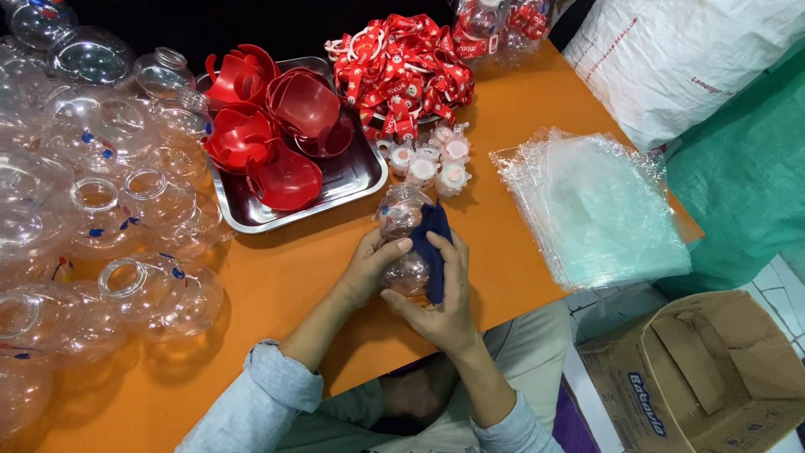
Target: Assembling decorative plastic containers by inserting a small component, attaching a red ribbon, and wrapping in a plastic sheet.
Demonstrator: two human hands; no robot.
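Small assembly and packing workshop: orange table (520, 117) stacked with clear plastic bottles (92, 201), steel tray (356, 180) of red parts, red straps (402, 71), plastic bags (595, 210); cardboard box (704, 377) and sack (671, 59) alongside.

Steel tray (352, 180) of red lids (285, 126) — plastic bags (595, 210), cardboard box (713, 377).

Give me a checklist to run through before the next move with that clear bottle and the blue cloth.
1. Left hand grips the clear bottle: ok.
2. Right hand presses the dark blue cloth on the bottle's side: ok.
3. Bottle held over the orange table, away from its edge: ok.
4. Bottle surface clean: cannot tell.
5. White caps within reach beyond the bottle: ok.
6. Red parts sit inside the steel tray: ok.
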